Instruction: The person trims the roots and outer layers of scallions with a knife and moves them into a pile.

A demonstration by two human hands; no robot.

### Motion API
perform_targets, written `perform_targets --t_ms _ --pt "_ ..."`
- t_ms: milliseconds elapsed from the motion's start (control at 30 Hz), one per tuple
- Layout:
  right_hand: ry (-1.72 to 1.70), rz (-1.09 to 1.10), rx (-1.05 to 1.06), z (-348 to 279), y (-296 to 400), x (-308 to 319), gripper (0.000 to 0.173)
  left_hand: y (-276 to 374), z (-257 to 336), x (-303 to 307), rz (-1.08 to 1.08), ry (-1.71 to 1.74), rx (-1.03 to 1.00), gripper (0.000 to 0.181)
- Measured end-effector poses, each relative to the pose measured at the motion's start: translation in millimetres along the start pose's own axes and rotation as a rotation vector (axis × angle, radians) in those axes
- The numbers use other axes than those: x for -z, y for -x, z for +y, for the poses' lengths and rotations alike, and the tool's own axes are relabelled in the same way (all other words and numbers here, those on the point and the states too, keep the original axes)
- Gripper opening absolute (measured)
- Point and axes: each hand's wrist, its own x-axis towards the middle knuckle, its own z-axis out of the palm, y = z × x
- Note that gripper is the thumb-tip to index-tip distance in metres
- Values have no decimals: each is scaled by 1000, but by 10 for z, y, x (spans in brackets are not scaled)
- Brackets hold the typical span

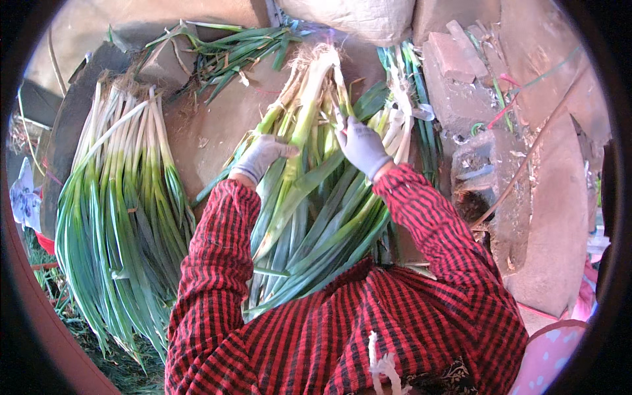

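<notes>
In a white glove, my left hand (260, 157) lies at the left side of a pile of long green onions (316, 187), its thumb across a thick stalk (302, 131). Its other fingers are partly hidden. My right hand (364, 147), also gloved, has its fingers pinched together at a thin pale strip (338, 111); whether this is a stem or a peeled layer is unclear. The pile's roots (321, 52) point away from me, and its leaves reach toward my lap. Some leaves look yellowed near the stalks.
A large bunch of cleaned-looking green onions (123, 148) lies at left. Loose green leaves (237, 49) lie at the back, near a pale sack (350, 19). More onions (405, 98) lie right of the pile. Bricks (452, 57) and a hollow block (474, 168) stand at right.
</notes>
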Motion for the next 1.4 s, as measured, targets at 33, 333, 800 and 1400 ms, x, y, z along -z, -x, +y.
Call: perform_targets --t_ms 33,333,800,1400 --pt "-15 -27 56 -133 107 94 33 -28 -60 20 56 2 -26 43" --pt "-92 -95 50 -438 798 204 32 -250 -165 -114 194 -571 -195 28" --pt "-69 -174 112 -619 937 91 36 -600 -684 -329 373 -1075 -234 30" --pt "91 -80 17 -47 -972 -425 41 -487 -567 -322 511 47 130 42"
